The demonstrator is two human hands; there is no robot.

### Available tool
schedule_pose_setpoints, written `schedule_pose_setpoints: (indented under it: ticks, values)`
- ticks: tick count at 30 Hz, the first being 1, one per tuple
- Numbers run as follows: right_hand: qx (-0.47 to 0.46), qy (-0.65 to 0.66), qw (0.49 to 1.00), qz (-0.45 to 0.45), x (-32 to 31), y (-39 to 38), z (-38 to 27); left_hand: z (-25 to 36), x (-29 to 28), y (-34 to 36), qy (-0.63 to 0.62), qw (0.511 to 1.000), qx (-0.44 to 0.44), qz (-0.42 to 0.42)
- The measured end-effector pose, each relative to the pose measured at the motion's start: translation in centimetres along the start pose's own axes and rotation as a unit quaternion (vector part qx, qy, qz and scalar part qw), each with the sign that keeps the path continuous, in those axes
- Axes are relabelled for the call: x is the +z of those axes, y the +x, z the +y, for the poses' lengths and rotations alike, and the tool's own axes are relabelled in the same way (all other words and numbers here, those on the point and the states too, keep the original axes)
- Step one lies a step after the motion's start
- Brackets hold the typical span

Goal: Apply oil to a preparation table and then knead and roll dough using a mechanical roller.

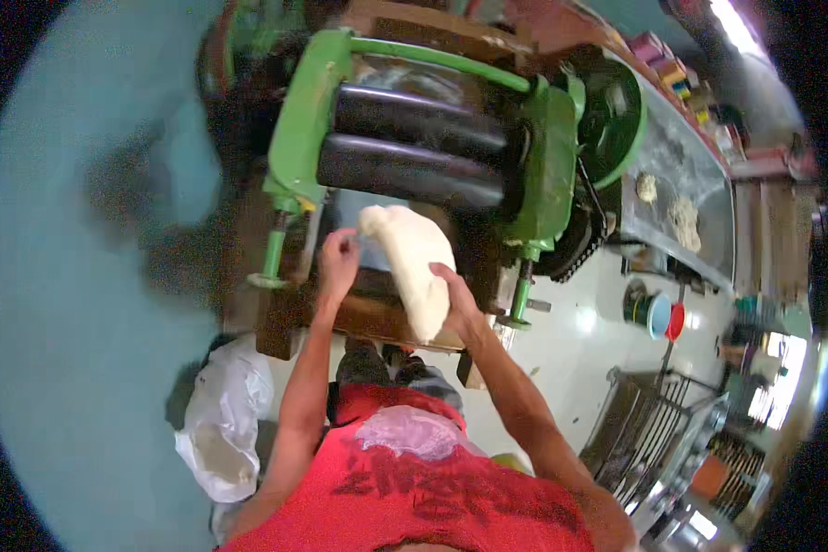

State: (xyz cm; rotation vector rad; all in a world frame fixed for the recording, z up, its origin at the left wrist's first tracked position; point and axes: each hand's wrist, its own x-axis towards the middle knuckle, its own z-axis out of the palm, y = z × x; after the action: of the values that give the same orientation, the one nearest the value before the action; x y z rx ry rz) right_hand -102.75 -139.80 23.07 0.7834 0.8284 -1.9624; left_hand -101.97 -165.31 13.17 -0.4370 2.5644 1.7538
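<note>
A thick, pale slab of dough [412,253] hangs tilted in front of the rollers of a green dough sheeter. My right hand [455,296] grips its right side, with the thumb lying over the dough. My left hand [339,262] is beside the dough's upper left end, its fingers curled together. Whether a bit of dough is pinched in those fingers cannot be made out. Two dark rollers [409,170] lie across the machine beyond the dough, between green side frames [290,138]. Part of the machine's bed is hidden under the dough.
A large green wheel [610,124] and a drive chain [584,253] flank the machine's right side. Farther right, a metal-topped table [708,216] bears two dough lumps. A white sack [225,414] rests on the floor at left. Blue and red buckets stand at right.
</note>
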Motion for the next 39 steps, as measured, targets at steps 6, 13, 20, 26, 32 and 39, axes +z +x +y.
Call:
schedule_pose_setpoints:
  ticks: [6, 13, 20, 26, 32, 39]
  values:
    - [-0.051, 0.04, 0.998, 0.011, -6.6, -1.4, 4.9, 7.1, -13.9, 3.8, 0.187, 0.954, 0.175, 0.155]
    - [-0.107, -0.012, 0.98, 0.167, -15.3, -1.4, 11.5, 7.4, -17.2, 19.6, 0.394, 0.842, 0.268, -0.251]
    - [-0.099, 0.111, 0.984, 0.1, -3.6, -2.0, 10.8, 3.4, -17.9, 23.1, 0.271, 0.764, 0.58, -0.081]
    - [-0.046, 0.093, 0.991, 0.084, 0.0, -1.6, 9.6, 5.1, -15.2, 16.7, 0.211, 0.861, 0.462, -0.016]
    - [-0.076, 0.008, 0.991, 0.108, 3.1, -3.0, 9.2, 2.6, -13.5, 0.8, 0.085, 0.982, 0.127, 0.111]
    - [-0.165, 0.025, 0.985, 0.049, 8.3, -7.3, 6.2, 8.4, -2.7, -5.3, -0.515, 0.791, -0.329, -0.017]
